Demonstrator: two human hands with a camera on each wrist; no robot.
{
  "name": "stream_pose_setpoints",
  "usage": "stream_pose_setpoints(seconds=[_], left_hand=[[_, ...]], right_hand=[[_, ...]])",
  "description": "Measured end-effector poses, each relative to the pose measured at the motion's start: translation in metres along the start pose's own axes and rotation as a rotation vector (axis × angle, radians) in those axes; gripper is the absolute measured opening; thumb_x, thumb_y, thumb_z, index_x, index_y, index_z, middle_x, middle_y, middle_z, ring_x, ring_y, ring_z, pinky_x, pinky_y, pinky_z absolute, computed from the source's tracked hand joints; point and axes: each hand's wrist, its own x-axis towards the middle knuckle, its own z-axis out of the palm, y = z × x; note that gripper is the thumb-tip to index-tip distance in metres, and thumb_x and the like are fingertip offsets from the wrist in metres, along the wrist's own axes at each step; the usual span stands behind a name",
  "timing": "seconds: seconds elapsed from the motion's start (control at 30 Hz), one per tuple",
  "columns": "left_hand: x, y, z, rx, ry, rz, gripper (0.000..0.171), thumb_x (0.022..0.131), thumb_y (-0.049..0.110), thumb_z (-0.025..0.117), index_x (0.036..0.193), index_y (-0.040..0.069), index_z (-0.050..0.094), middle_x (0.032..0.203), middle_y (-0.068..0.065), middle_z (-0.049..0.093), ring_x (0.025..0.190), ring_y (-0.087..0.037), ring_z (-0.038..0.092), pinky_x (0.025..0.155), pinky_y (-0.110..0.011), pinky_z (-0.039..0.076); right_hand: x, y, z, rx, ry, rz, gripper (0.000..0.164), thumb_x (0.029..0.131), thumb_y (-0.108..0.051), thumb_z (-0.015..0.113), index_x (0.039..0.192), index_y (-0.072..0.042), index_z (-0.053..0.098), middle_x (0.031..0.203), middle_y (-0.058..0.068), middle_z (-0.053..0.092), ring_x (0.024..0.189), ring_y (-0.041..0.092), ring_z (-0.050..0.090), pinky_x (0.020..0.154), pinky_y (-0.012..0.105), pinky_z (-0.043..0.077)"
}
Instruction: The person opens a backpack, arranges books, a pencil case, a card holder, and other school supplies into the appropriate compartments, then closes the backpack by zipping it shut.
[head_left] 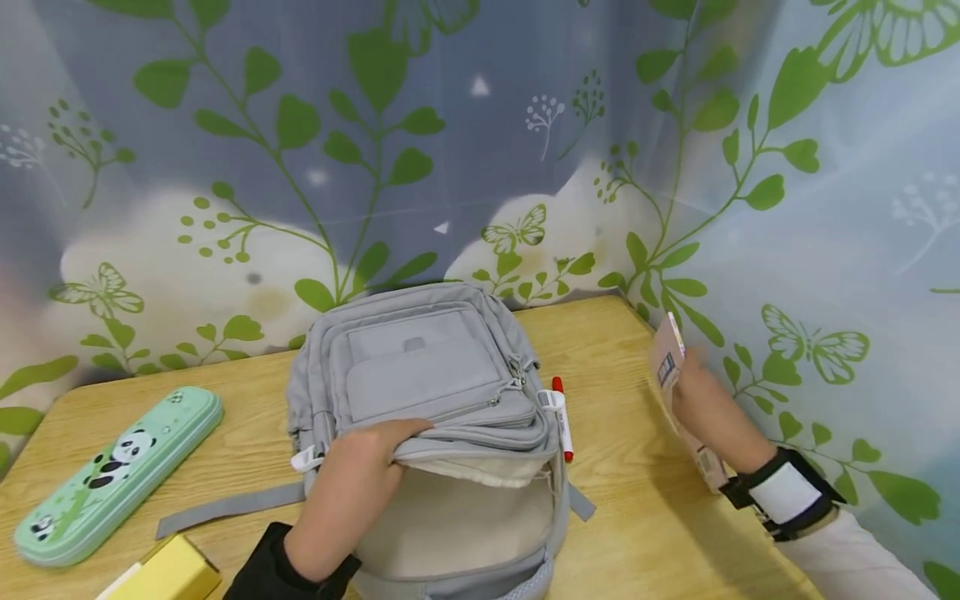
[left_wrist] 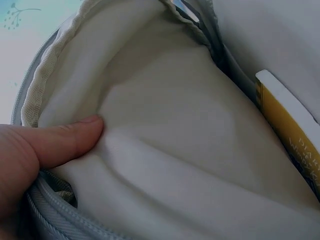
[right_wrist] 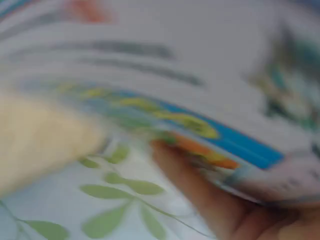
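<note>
A grey backpack [head_left: 423, 375] lies on the table with its main compartment unzipped. My left hand [head_left: 356, 487] grips the edge of its front panel and lifts it, the thumb pressing on the cream lining [left_wrist: 165, 115]. Inside, a yellow book [left_wrist: 292, 130] with a white edge shows in the left wrist view. Off to the right of the bag, my right hand [head_left: 712, 417] holds a thin book [head_left: 666, 358] with a pinkish cover, seen nearly edge-on. Its printed face [right_wrist: 210, 75] is blurred in the right wrist view.
A green panda pencil case [head_left: 120, 475] lies on the left of the table [head_left: 600, 350]. Below it is a yellow box [head_left: 172, 571]. A white marker with red ends [head_left: 565, 425] lies against the bag's right side. A leaf-printed curtain [head_left: 480, 167] hangs behind.
</note>
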Motion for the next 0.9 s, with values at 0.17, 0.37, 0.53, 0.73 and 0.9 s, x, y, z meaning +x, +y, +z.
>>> stream_pose_setpoints(seconds=[0.17, 0.37, 0.53, 0.73, 0.9], left_hand=[[0.002, 0.001, -0.004, -0.004, -0.002, 0.013, 0.051, 0.070, -0.016, 0.059, 0.104, 0.019, 0.072, 0.104, 0.000, 0.071, 0.095, -0.018, 0.067, 0.072, -0.032, 0.053], [0.009, -0.002, -0.006, -0.036, -0.041, 0.026, 0.046, 0.074, -0.014, 0.059, 0.106, 0.017, 0.071, 0.106, -0.001, 0.071, 0.092, -0.015, 0.067, 0.072, -0.030, 0.053], [0.020, -0.009, -0.011, -0.131, -0.160, -0.042, 0.038, 0.087, -0.004, 0.057, 0.116, 0.018, 0.066, 0.076, -0.005, 0.068, 0.051, -0.006, 0.045, 0.048, -0.021, 0.035], [0.023, -0.017, -0.016, -0.217, -0.144, -0.065, 0.030, 0.093, 0.005, 0.053, 0.118, 0.019, 0.065, 0.095, -0.007, 0.071, 0.056, -0.008, 0.052, 0.053, -0.023, 0.040], [0.024, -0.019, -0.020, -0.216, -0.112, -0.005, 0.028, 0.094, 0.010, 0.054, 0.119, 0.017, 0.065, 0.112, -0.006, 0.069, 0.080, -0.017, 0.066, 0.070, -0.031, 0.052]], right_hand=[[-0.002, -0.017, -0.037, 0.379, 0.259, 0.100, 0.043, 0.098, -0.003, 0.028, 0.137, 0.010, 0.015, 0.088, 0.033, 0.054, 0.056, 0.026, 0.056, 0.043, 0.029, 0.040], [-0.011, -0.040, -0.068, 0.818, 0.263, 0.075, 0.046, 0.102, -0.018, 0.032, 0.144, -0.007, 0.016, 0.108, 0.013, 0.058, 0.065, 0.008, 0.062, 0.049, 0.027, 0.051], [-0.018, -0.067, -0.068, 1.376, -0.108, -0.039, 0.043, 0.102, -0.022, 0.039, 0.142, -0.017, 0.025, 0.097, -0.001, 0.066, 0.067, 0.015, 0.067, 0.052, 0.032, 0.054], [-0.026, -0.102, -0.033, 1.772, -0.754, -0.230, 0.047, 0.102, -0.011, 0.033, 0.148, -0.013, 0.021, 0.115, 0.009, 0.064, 0.088, 0.017, 0.069, 0.070, 0.028, 0.057], [-0.032, -0.123, -0.002, 1.751, -1.046, -0.377, 0.047, 0.102, -0.008, 0.032, 0.148, -0.008, 0.021, 0.128, 0.009, 0.058, 0.104, 0.017, 0.065, 0.084, 0.028, 0.054]])
